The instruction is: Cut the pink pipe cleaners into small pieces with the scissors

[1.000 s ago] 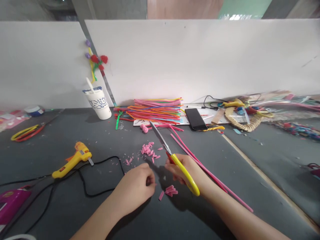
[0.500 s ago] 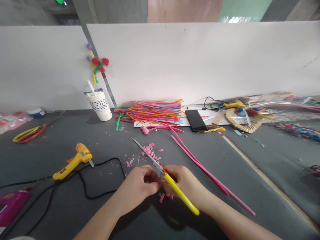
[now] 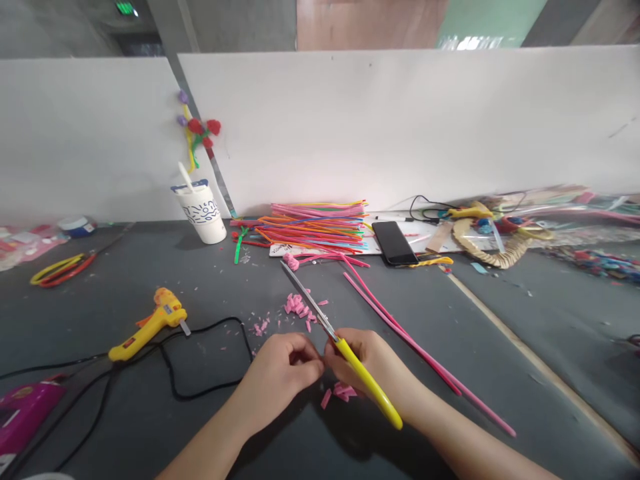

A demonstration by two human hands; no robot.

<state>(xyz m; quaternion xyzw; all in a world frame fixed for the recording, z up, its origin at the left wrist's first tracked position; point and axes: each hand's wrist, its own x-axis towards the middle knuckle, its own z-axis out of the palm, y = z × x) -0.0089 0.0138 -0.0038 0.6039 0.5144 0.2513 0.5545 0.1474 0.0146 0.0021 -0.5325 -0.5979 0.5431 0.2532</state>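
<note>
My right hand (image 3: 367, 357) is wrapped round a pair of scissors (image 3: 367, 381) with a long yellow handle, the blades pointing up and away to the left. Close beside it, my left hand (image 3: 286, 367) has thumb and forefinger pinched together; whatever lies between them is too small or hidden to make out. The fingertips of both hands almost meet. Beyond them lies a small heap of pink pipe cleaner snippets (image 3: 297, 305). More pink pieces (image 3: 344, 391) rest on the table just below my right hand's fingers.
Two long pink pipe cleaners (image 3: 400, 327) lie to the right. Behind are a bundle of coloured pipe cleaners (image 3: 315, 227), a black phone (image 3: 394, 243) and a white cup (image 3: 201, 212). On the left sit a yellow glue gun (image 3: 150, 325) with a looping black cord and another pair of scissors (image 3: 63, 270).
The scissors have turned a little, their tips swinging right and away from me. Both hands stay close together. A few more pink pieces show below my right hand.
</note>
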